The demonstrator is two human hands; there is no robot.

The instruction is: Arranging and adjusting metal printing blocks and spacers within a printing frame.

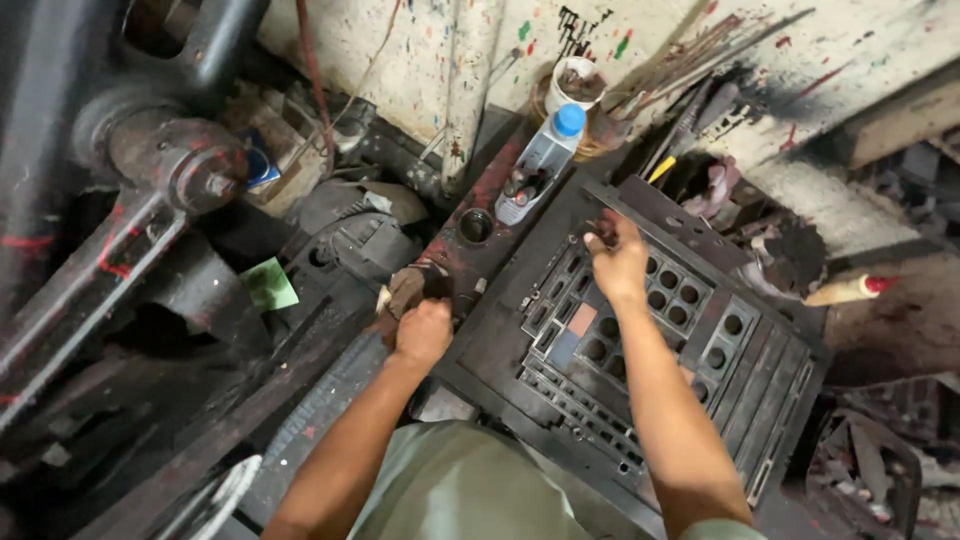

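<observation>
Left hand (423, 332) fisted around a grimy rag (405, 290) just left of the black metal frame (640, 360), right hand (618, 262) pressed fingers-down on the frame's upper part, grip there unclear, a blue-capped bottle (540, 160) lying beyond the frame's top edge, green paper (270, 285) far left.

A grimy print workshop: heavy iron press (150, 190), metal type frame (640, 360), ink-spattered wall (420, 50), jar of tools (580, 85).
</observation>
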